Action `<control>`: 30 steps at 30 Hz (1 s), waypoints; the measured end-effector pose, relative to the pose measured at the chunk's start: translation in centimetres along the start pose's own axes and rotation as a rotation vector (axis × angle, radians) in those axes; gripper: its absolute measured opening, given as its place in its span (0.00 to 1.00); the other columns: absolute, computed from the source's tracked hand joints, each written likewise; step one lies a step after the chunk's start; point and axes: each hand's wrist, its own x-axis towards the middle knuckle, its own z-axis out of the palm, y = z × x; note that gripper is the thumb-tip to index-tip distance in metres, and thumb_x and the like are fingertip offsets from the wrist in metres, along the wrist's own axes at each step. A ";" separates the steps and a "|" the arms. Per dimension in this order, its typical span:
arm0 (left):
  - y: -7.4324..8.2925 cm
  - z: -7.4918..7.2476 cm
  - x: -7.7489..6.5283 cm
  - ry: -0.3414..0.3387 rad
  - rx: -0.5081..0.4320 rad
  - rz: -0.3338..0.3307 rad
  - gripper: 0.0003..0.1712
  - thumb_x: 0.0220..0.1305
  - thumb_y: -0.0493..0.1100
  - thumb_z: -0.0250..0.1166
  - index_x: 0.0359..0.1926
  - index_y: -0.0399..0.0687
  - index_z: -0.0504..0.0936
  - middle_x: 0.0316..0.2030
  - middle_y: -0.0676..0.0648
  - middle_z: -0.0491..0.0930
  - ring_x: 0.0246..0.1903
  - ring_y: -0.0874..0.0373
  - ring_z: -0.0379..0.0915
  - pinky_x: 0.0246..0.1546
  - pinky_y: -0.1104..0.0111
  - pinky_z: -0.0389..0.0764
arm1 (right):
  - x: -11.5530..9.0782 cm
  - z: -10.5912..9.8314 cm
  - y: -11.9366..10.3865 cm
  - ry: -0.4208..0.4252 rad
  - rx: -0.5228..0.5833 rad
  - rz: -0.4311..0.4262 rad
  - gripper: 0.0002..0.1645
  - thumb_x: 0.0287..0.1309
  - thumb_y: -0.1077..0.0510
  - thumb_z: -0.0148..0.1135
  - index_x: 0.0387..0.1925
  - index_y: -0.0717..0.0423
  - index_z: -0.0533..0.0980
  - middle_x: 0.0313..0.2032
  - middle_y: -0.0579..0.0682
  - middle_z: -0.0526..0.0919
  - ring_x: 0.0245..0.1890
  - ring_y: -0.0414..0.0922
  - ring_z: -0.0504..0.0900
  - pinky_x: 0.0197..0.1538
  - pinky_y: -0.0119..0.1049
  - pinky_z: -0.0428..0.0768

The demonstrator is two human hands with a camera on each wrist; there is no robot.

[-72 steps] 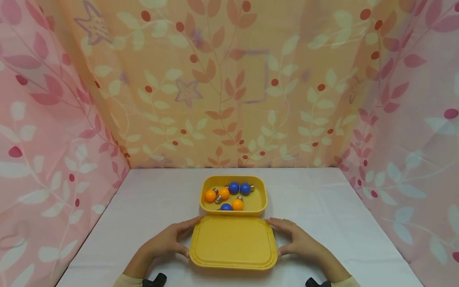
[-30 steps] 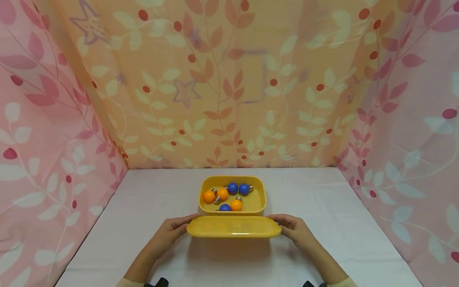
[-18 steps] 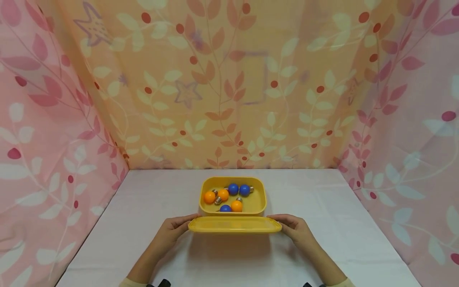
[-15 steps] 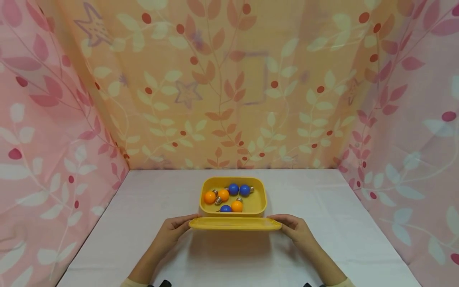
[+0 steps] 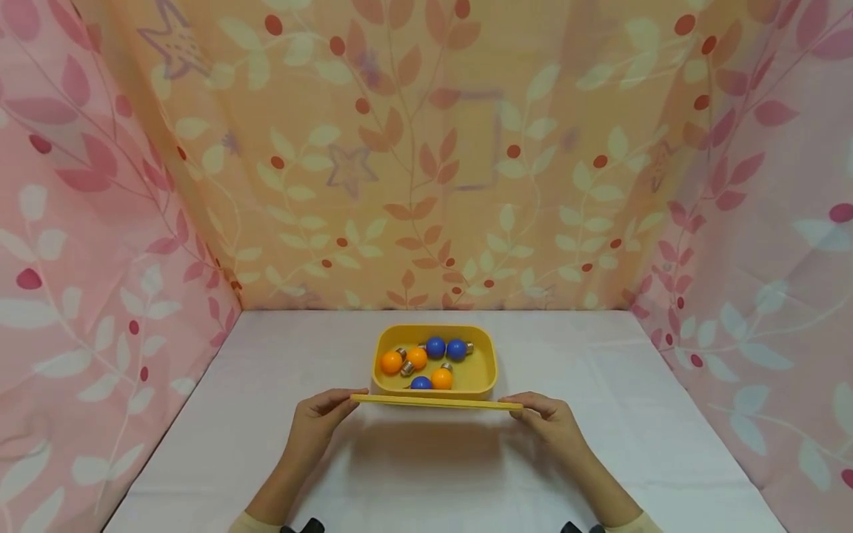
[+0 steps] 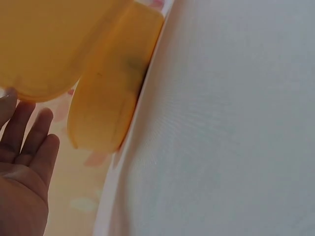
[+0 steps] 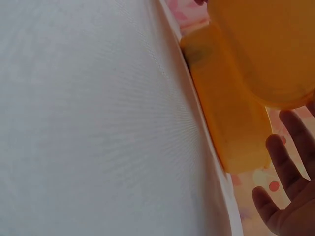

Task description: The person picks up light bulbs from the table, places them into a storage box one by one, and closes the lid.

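My left hand (image 5: 320, 420) pinches the left end of a yellow lid (image 5: 436, 402) between thumb and fingers. At the other end, my right hand (image 5: 549, 420) pinches it the same way. The lid is seen edge-on in the head view, raised above the table with a shadow below. Just behind it stands a yellow plastic box (image 5: 480, 379) without its cover. Inside lie several small light bulbs, some orange (image 5: 442, 379) and some blue (image 5: 435, 348), with metal screw bases. Both wrist views show the lid's broad face (image 6: 44, 44) near the box's side wall (image 7: 226, 98).
A white cloth (image 5: 266, 370) covers the table under the box. Patterned curtains hang around it: an orange one (image 5: 413, 259) at the back, and pink ones at the left (image 5: 80, 259) and right (image 5: 753, 259).
Both hands have lifted the lid and tilted it, from its broad top showing to a thin edge. The box and bulbs have stayed in place.
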 end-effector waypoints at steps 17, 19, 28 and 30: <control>0.0 1.0 0.2 -0.041 -0.141 0.150 0.18 0.66 0.30 0.68 0.56 0.29 0.83 0.52 0.44 0.87 0.53 0.56 0.84 0.55 0.65 0.85 | 0.3 0.0 -1.0 0.176 -0.071 -0.109 0.10 0.61 0.67 0.70 0.45 0.56 0.85 0.40 0.50 0.89 0.45 0.38 0.83 0.59 0.22 0.75; 0.1 1.0 0.4 -0.049 -0.117 0.176 0.20 0.66 0.30 0.67 0.59 0.31 0.82 0.55 0.44 0.86 0.55 0.57 0.83 0.56 0.66 0.84 | 0.5 0.1 -1.1 0.197 -0.091 -0.110 0.12 0.61 0.67 0.71 0.46 0.55 0.85 0.41 0.50 0.88 0.44 0.38 0.83 0.57 0.21 0.75; 0.5 0.6 1.4 -0.044 0.007 0.265 0.24 0.67 0.30 0.66 0.64 0.36 0.80 0.58 0.39 0.83 0.58 0.61 0.80 0.58 0.70 0.82 | 2.2 0.5 -2.8 0.230 -0.112 -0.117 0.22 0.60 0.71 0.69 0.56 0.61 0.79 0.36 0.56 0.85 0.43 0.38 0.83 0.58 0.20 0.73; 0.5 0.5 1.4 -0.060 0.035 0.252 0.25 0.68 0.31 0.66 0.66 0.39 0.79 0.59 0.39 0.81 0.59 0.62 0.79 0.58 0.70 0.81 | 2.4 0.5 -3.8 0.222 -0.153 -0.107 0.21 0.63 0.68 0.68 0.57 0.61 0.79 0.36 0.55 0.85 0.45 0.39 0.82 0.59 0.22 0.73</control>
